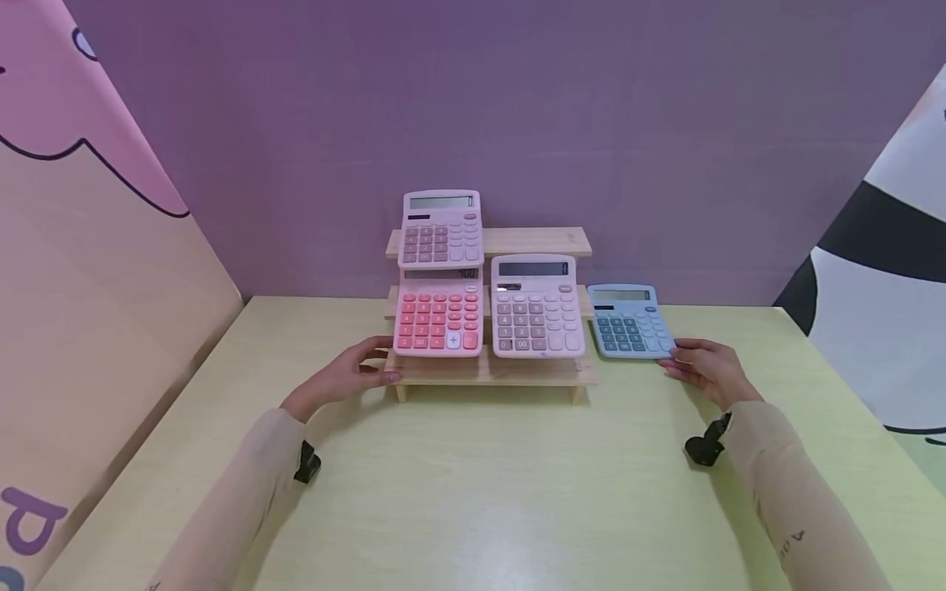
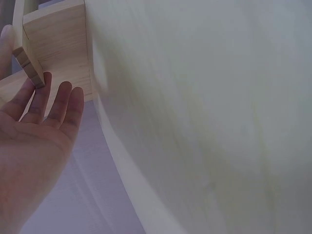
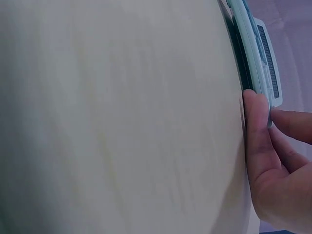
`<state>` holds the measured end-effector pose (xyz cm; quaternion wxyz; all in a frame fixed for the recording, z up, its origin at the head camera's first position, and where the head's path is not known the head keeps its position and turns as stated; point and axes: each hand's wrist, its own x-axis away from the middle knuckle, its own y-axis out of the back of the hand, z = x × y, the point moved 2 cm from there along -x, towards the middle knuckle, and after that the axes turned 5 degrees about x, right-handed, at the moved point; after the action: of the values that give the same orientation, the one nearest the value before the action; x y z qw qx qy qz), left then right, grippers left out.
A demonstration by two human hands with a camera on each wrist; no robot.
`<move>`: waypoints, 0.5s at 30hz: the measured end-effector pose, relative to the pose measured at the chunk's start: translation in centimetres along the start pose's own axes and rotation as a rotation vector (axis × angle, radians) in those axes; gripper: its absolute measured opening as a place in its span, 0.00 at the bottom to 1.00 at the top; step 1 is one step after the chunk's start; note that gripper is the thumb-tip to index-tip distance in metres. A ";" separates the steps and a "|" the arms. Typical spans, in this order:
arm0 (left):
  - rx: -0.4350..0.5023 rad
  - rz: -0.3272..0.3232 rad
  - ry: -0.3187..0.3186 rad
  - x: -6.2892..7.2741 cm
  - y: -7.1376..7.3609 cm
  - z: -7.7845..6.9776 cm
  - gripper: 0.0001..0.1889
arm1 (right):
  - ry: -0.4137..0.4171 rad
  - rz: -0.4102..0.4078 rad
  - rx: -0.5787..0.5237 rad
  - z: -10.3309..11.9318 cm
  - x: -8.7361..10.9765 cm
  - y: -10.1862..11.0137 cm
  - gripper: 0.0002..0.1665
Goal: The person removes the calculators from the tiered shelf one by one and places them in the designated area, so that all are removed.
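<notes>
A tiered wooden display rack [image 1: 488, 373] stands near the back of the table. My left hand [image 1: 346, 379] grips the left end of its lowest board, with the thumb on one face and the fingers [image 2: 41, 97] against the other. On the right, a blue calculator [image 1: 631, 322] lies on the table beside the rack. Its near right corner is pinched by my right hand [image 1: 711, 368], thumb above and fingers [image 3: 257, 117] beneath the edge. The rack bears a bright pink calculator [image 1: 438, 322] at lower left, a pale pink calculator [image 1: 538, 308] beside it, and another pale pink calculator [image 1: 441, 228] on top.
Behind the rack rises a purple wall panel [image 1: 473, 115]. Printed side panels flank the table [image 1: 458, 492], pink and beige [image 1: 96, 271] on the left, black and white [image 1: 887, 328] on the right. The rack's top board [image 1: 535, 240] extends right of the uppermost calculator.
</notes>
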<state>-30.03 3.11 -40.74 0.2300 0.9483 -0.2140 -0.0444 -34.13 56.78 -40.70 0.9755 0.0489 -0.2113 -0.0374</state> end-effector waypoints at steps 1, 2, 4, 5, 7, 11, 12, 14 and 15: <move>0.000 0.000 0.000 0.0 0.0 0.0 0.36 | 0.000 -0.006 0.008 0.0 0.0 0.0 0.38; -0.001 0.001 -0.001 -0.1 0.0 0.1 0.36 | -0.002 -0.014 0.015 0.0 0.1 0.0 0.38; -0.003 0.002 -0.001 -0.2 0.0 0.1 0.36 | -0.007 -0.029 0.037 0.1 0.1 0.0 0.37; -0.002 0.001 0.003 -0.2 0.0 0.2 0.36 | -0.007 -0.034 0.050 0.1 0.1 0.0 0.37; -0.003 -0.001 0.004 -0.2 0.0 0.2 0.37 | -0.003 -0.042 0.075 0.2 0.1 -0.1 0.37; -0.003 -0.002 0.007 -0.2 0.1 0.3 0.37 | -0.002 -0.055 0.103 0.3 0.1 -0.2 0.36; -0.004 -0.003 0.008 -0.2 0.1 0.3 0.37 | -0.003 -0.059 0.101 0.3 0.1 -0.3 0.36; -0.005 -0.002 0.011 -0.1 0.1 0.3 0.37 | -0.005 -0.062 0.092 0.2 0.0 -0.3 0.36; -0.005 -0.002 0.011 -0.1 0.1 0.3 0.37 | -0.003 -0.062 0.089 0.2 0.0 -0.3 0.36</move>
<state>-30.23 2.94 -40.94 0.2333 0.9483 -0.2116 -0.0398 -34.23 56.43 -40.56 0.9704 0.0989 -0.2125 -0.0580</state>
